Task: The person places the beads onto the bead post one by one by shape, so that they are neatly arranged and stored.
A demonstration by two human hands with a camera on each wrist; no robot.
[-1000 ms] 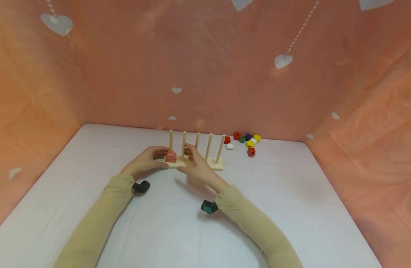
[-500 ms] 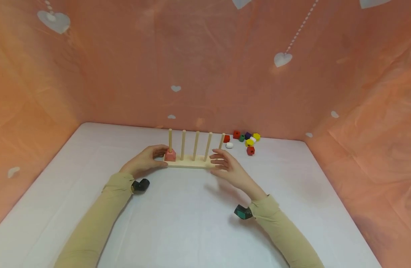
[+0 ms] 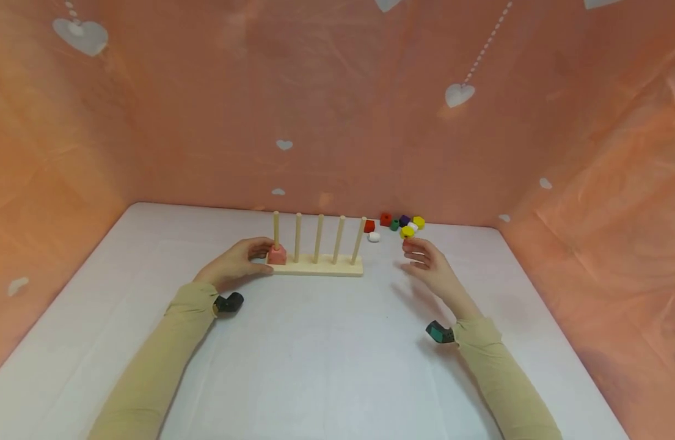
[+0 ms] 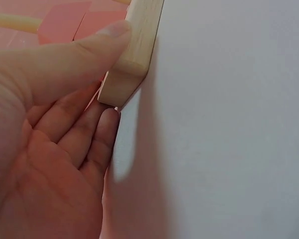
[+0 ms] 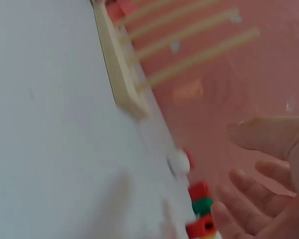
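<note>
A pale wooden peg stand [image 3: 322,269] with several upright pegs stands toward the back of the table. Low on its leftmost peg sits a pink block [image 3: 277,255]. My left hand [image 3: 237,263] grips the left end of the base; in the left wrist view the thumb [image 4: 74,59] lies on the base's edge, the other fingers behind it. Holding nothing, my right hand [image 3: 433,270] is in the air right of the stand, fingertips overlapping a red bead [image 3: 406,242] in the head view. In the right wrist view its fingers [image 5: 249,194] are spread and relaxed.
Behind the right hand lies a loose group of beads: yellow [image 3: 418,222], purple [image 3: 405,220], green [image 3: 394,225] and red [image 3: 385,219]. A white bead [image 3: 374,237] and a red bead [image 3: 369,226] lie close to the stand's right end. A pink-orange cloth [image 3: 337,122] walls the table.
My right hand has moved right, from among the pegs, past the stand's right end to the beads. The left hand has stayed on the base.
</note>
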